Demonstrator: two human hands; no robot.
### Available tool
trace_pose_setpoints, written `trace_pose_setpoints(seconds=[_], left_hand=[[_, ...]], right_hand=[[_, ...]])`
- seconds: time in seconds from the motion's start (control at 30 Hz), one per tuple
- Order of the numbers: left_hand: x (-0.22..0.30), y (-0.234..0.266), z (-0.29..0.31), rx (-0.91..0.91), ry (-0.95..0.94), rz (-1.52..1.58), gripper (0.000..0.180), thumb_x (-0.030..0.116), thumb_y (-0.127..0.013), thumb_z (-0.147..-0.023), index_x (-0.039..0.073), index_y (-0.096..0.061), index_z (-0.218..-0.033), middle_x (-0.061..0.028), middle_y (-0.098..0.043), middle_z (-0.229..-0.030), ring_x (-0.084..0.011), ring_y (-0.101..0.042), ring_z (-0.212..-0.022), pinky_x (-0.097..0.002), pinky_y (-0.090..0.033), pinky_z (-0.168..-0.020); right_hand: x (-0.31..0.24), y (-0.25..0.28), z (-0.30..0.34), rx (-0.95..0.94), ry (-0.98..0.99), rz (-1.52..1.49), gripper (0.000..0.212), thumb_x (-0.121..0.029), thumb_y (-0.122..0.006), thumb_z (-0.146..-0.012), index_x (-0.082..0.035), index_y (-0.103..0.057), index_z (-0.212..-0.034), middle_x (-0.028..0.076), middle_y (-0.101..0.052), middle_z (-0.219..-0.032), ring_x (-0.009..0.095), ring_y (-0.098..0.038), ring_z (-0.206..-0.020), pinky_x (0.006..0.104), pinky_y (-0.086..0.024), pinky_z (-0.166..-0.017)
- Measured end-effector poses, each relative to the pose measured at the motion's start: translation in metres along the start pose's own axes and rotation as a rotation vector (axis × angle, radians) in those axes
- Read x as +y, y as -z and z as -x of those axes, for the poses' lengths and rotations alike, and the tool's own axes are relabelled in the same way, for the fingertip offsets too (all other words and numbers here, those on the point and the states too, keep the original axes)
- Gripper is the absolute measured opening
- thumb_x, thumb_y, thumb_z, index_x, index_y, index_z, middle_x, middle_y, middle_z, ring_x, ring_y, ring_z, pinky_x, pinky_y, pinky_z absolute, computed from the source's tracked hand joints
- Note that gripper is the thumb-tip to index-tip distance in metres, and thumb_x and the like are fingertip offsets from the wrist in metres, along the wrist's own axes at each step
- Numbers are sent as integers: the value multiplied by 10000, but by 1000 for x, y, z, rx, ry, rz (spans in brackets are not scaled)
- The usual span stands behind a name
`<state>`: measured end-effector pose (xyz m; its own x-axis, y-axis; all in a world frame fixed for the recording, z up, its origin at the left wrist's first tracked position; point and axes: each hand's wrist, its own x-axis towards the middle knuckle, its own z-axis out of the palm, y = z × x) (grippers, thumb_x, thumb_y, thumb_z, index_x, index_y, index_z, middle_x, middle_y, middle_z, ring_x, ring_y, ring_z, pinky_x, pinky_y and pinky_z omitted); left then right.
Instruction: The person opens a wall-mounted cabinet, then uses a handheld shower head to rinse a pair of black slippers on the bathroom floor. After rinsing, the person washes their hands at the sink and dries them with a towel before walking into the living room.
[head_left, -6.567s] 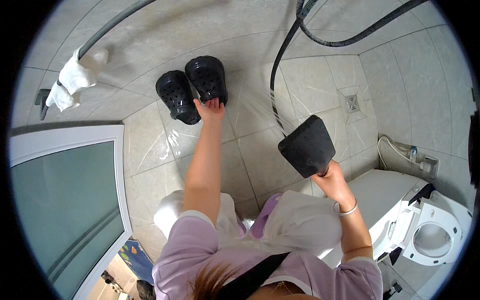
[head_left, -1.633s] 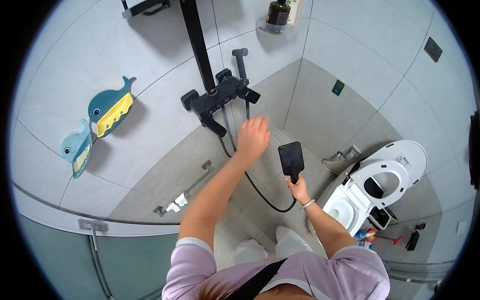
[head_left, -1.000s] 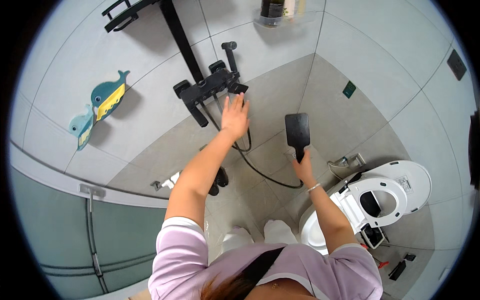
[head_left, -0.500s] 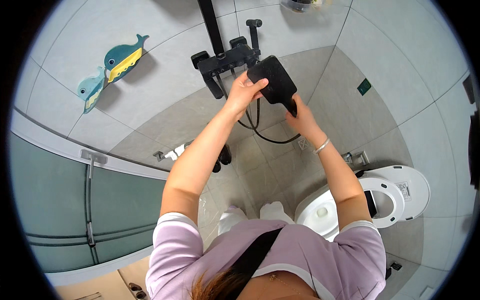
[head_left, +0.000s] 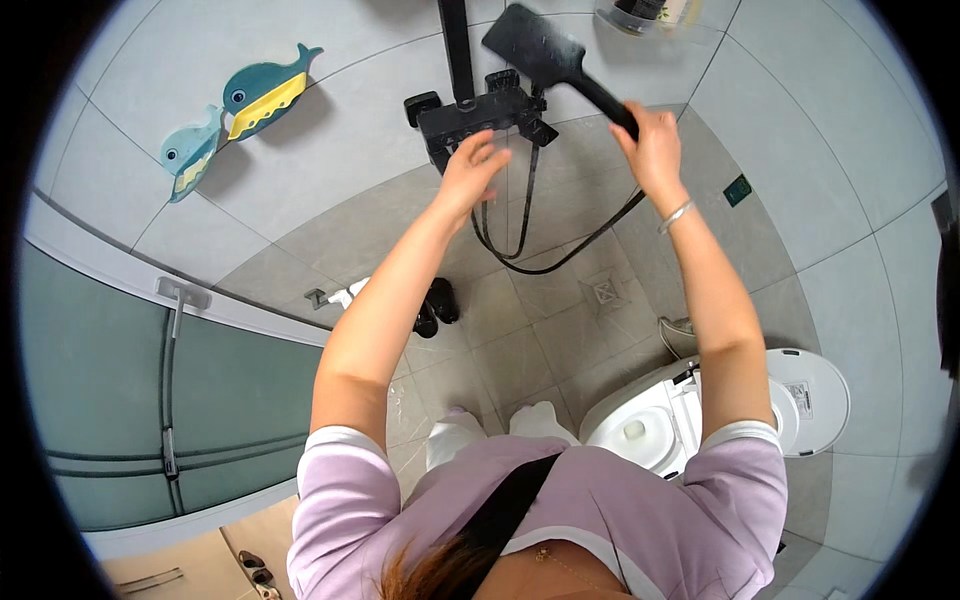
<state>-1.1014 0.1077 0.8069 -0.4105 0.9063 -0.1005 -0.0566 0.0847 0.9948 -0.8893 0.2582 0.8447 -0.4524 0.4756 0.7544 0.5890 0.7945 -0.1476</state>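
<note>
The shower head [head_left: 538, 50] is clasped by the right grip [head_left: 655, 152], its plate up-left; the left grip [head_left: 472, 175] is loosely parted, empty.

We are looking into a bathroom: 1 toilet [head_left: 657, 428] is standing lower right, 1 black shower mixer [head_left: 472, 116] is hanging upper centre.

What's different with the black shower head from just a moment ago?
The left grip let go of the black shower head. The right grip lifted it higher in the picture, so its square end is now up past the body of the black shower mixer. The right grip still holds the handle. The black clogs stayed on the floor.
</note>
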Motion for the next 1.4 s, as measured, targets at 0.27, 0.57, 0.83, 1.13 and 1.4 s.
trace_pose_setpoints(seconds=[0.27, 0.57, 0.83, 1.13, 1.4], left_hand=[[-3, 65, 42, 30, 67, 6, 263, 211, -489, -852, 123, -482, -1100, -22, -451, -1179, -158, -450, -1074, -360, -387, -827], [-64, 128, 83, 133, 200, 27, 255, 217, -489, -853, 120, -491, -1089, -4, -468, -1163, -148, -452, -1072, -357, -373, -842], [-99, 152, 95, 161, 254, -18, 221, 211, -487, -848, 119, -509, -1048, 10, -534, -1076, -115, -478, -1008, -309, -370, -819], [-108, 134, 87, 68, 291, -15, 198, 199, -472, -847, 128, -519, -1026, 23, -559, -1042, -88, -485, -976, -293, -355, -821], [-113, 154, 93, 83, 343, -11, 196, 214, -473, -848, 128, -523, -1017, 25, -575, -1019, -71, -501, -939, -268, -362, -790]], right_hand=[[5, -20, -73, 15, 17, 179, 255, -243, -638, -701, -91, -561, -890, 67, -601, -690, 290, -491, -738, 367, -409, -614], [-29, -41, -146, 127, 170, 507, 311, -243, -622, -705, -181, -530, -996, 18, -600, -798, 245, -514, -760, 349, -420, -622], [-14, -63, -160, 49, 144, 324, 324, -212, -606, -722, -179, -518, -1032, 35, -573, -836, 240, -530, -787, 349, -453, -655], [-3, -87, -162, -140, 81, 166, 339, -185, -616, -715, -146, -503, -1032, 124, -565, -874, 317, -565, -802, 401, -466, -675], [-38, -115, -186, 14, 112, 3, 343, -154, -628, -693, -140, -527, -1020, 118, -553, -890, 309, -557, -809, 392, -456, -696]])
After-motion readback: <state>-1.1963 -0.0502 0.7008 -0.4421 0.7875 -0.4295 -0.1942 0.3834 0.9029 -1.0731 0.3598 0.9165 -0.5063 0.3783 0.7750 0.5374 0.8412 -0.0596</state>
